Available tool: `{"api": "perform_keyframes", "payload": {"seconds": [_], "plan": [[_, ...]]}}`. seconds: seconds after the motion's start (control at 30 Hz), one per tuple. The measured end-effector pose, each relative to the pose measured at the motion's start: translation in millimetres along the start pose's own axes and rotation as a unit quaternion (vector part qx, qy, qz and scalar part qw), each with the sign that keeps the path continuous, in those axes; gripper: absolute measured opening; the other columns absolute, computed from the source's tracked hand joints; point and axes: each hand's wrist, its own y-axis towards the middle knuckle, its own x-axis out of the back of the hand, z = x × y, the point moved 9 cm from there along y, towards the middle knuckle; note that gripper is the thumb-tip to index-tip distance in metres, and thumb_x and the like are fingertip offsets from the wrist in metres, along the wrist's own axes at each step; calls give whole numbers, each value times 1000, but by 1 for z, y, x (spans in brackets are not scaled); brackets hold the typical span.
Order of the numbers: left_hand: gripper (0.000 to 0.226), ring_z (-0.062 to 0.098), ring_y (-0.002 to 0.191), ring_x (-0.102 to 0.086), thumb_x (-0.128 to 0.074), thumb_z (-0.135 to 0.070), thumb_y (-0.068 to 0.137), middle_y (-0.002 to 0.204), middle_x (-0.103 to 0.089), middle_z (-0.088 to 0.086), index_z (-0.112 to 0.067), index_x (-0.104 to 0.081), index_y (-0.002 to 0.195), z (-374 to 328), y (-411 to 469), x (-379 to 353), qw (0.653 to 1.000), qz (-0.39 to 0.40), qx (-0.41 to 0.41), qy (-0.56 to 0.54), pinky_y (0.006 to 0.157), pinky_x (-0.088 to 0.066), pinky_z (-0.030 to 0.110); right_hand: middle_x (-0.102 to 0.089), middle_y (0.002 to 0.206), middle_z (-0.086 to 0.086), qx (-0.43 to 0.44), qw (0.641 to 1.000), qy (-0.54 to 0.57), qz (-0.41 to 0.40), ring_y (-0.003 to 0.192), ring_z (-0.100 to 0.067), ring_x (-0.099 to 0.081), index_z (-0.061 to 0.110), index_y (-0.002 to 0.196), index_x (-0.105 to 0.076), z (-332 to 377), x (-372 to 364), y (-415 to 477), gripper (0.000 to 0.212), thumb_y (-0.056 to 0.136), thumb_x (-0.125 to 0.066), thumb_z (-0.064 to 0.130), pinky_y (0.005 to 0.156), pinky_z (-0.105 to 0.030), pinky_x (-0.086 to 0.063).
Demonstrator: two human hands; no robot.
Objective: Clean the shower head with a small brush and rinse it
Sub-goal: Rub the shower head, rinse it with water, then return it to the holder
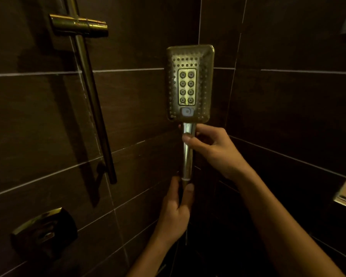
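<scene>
- The right arm is closest to us, reaching up from the bottom corner into the dark tiled shower.
- The right hand is wrapped around the top of the shiny handle, just under the shower head. The thumb presses on the front.
- The left hand grips the bottom end of the same handle, where the hose seems to join. It is too dark to see the hose well.
- The shower head is held upright in front of the wall corner, off its holder on the rail. Its face with the little holes points at us.
- No brush is in sight, so I think scrubbing has not started.
- To do this well, one hand should hold the handle tight and keep the holes facing out. The other hand must let go to fetch the brush.
- Scrub the rows of small holes and the big round ones in the middle.
- There is no cup, bucket or bowl to see, and no water is running.
- A tap plate sits low on the wall, handy for rinsing.
</scene>
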Motion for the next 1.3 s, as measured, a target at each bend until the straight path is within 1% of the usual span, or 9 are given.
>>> {"api": "perform_keyframes", "payload": {"seconds": [0.1, 0.33, 0.47, 0.53, 0.63, 0.83, 1.03, 1.2, 1.3], "plan": [[22, 1, 78, -60, -45, -53, 91, 75, -65, -29, -73, -52, 90, 7, 4, 7, 999, -23, 2, 33, 71, -49, 20, -67, 129, -15, -43, 967, 217, 122, 123, -29, -62, 9, 130, -65, -2, -8, 0, 37, 99, -52, 25, 105, -45, -46], [12, 1, 56, -44, -46, -52, 90, 62, -50, -14, -50, -57, 95, 6, 5, -1, 999, 33, -11, 6, 51, -39, 17, -69, 121, -16, -50, 927, 336, 158, 113, -28, -67, 1, 133, -59, -6, -18, -1, 37, 101, -46, 16, 99, -45, -54], [12, -5, 68, -58, -40, -52, 94, 71, -61, -31, -59, -50, 95, 7, 7, 3, 999, 8, 1, 40, 61, -47, 11, -73, 108, -8, -50, 950, 294, 90, 101, -22, -70, 7, 120, -67, -11, -12, 2, 31, 93, -58, 18, 98, -49, -51], [20, -15, 80, -61, -39, -52, 93, 97, -62, -41, -56, -38, 113, 7, 4, 2, 999, 3, 18, 49, 72, -46, 6, -72, 105, -7, -44, 961, 264, 71, 101, -23, -69, 9, 116, -71, -11, -10, 3, 29, 89, -64, 18, 99, -51, -48], [84, 2, 121, -53, -34, -72, 78, 152, -39, -7, -39, -8, 151, 14, 5, 4, 996, -21, 30, 83, 101, -38, 24, -71, 106, -9, -28, 972, 228, 49, 103, -25, -66, 12, 111, -74, -6, -8, 2, 28, 85, -70, 21, 96, -44, -52], [67, 9, 138, -30, -33, -55, 95, 161, -21, -2, -36, -7, 154, 18, 6, 8, 995, -44, 48, 72, 94, -27, 19, -73, 85, 0, 36, 995, 85, -36, 82, -14, -71, 17, 96, -76, 6, -1, 2, 13, 86, -76, 24, 75, -27, -57], [56, 9, 132, -47, -39, -63, 82, 151, -38, -10, -55, -13, 131, 14, 9, 12, 998, -58, 17, 36, 112, -38, 34, -71, 96, -1, 19, 996, 84, 35, 95, -10, -68, 12, 114, -72, 5, -7, 0, 24, 97, -62, 23, 80, -23, -54], [32, -14, 121, -41, -38, -50, 97, 127, -40, -31, -57, -27, 126, 15, 8, 15, 997, -67, 12, 43, 93, -34, 11, -74, 98, 4, -13, 999, 26, -23, 93, -9, -72, 18, 109, -71, -2, -10, -2, 27, 86, -76, 32, 80, -28, -59], [17, -38, 76, -44, -39, -35, 102, 80, -54, -43, -49, -37, 93, 14, 5, 14, 994, -63, 12, 85, 63, -37, -7, -73, 92, 5, -12, 989, -97, -112, 87, -8, -71, 22, 103, -68, -6, -14, -10, 33, 81, -80, 43, 74, -33, -62]]}}
